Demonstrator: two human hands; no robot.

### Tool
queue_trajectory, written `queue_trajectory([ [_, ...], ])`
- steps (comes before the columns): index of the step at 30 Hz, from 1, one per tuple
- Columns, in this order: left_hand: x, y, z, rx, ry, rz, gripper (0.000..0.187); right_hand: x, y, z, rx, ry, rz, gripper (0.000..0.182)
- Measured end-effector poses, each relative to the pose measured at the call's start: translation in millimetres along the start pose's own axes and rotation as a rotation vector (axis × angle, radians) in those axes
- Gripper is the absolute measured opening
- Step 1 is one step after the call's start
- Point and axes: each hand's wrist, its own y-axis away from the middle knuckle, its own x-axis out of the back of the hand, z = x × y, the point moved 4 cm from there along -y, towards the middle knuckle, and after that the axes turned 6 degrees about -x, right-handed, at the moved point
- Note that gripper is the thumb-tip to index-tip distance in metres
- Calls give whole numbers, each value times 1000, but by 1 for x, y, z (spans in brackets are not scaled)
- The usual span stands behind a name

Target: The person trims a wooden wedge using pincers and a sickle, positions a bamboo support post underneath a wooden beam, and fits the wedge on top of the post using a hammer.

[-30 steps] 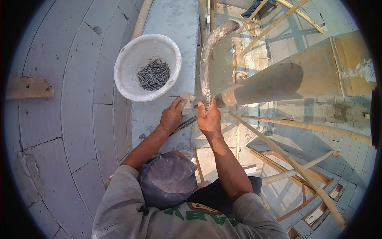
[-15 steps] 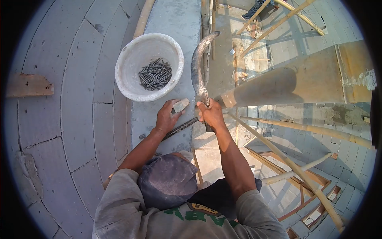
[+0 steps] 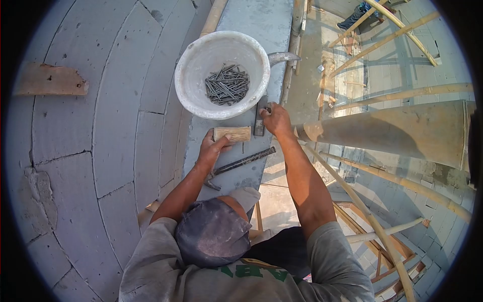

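My left hand grips a short pale wooden block, now lying crosswise below the bucket. Curled fingers of my right hand are at the dark handle of a curved blade. The blade's tip shows past the bucket's right side; its middle is hidden. A white bucket holds a pile of nails. Below the block, a hammer lies slanted on the grey ledge, its claw head to the left.
A grey block wall with a protruding board rises at left. Right of the ledge are a large round pipe, bamboo poles and a drop to a lower level. Another person's leg shows at top right.
The curved blade has moved from upright beside the bucket to partly behind it, and my right hand has moved up with it. The wooden block has turned sideways in my left hand. The view has shifted.
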Motion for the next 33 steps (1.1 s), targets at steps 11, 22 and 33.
queue_trajectory([
  [11,-8,9,-5,-79,-111,27,53,-77,158,0,558,427,-189,25],
  [22,-9,13,-9,-291,-424,-72,58,-21,227,12,110,200,-477,34],
  [33,-48,17,-21,-256,-335,-240,50,67,298,92,-652,-313,-441,39],
])
